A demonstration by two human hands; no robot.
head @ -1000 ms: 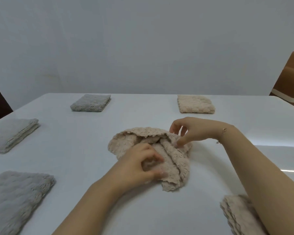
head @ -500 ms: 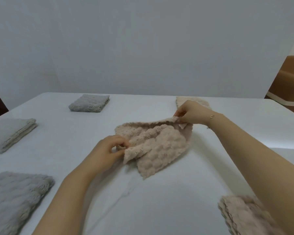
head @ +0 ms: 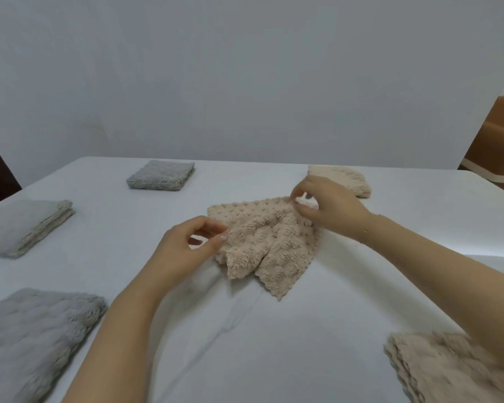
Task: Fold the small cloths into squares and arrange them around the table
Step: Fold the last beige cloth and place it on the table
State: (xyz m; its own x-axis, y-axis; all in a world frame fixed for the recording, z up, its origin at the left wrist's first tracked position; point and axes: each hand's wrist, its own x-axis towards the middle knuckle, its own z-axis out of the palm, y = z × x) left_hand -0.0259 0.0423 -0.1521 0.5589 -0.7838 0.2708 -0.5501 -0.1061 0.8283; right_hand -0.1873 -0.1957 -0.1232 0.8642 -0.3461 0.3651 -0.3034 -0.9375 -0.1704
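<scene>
A beige bobbled cloth (head: pixel 269 245) is lying rumpled in the middle of the white tabletop (head: pixel 245 344), its near edge hanging in two loose flaps. The left hand (head: pixel 186 251) is pinching the cloth's left edge between thumb and fingertips, while the right hand (head: pixel 328 209) is pinching its far right corner, lifting it slightly. Holding two opposite points like this is probably meant to pull the fabric flat so its edges can be lined up before the first fold.

Folded cloths are sitting around the edge: a grey one (head: pixel 160 174) at the far left, a pale grey one (head: pixel 24 225) on the left side, another grey one (head: pixel 32 341) at the near left, and a beige one (head: pixel 344 180) at the far right, partly hidden behind the right hand. A further beige cloth (head: pixel 448 370) is lying at the near right under the right forearm; it is too blurred to tell how neatly it is folded.
</scene>
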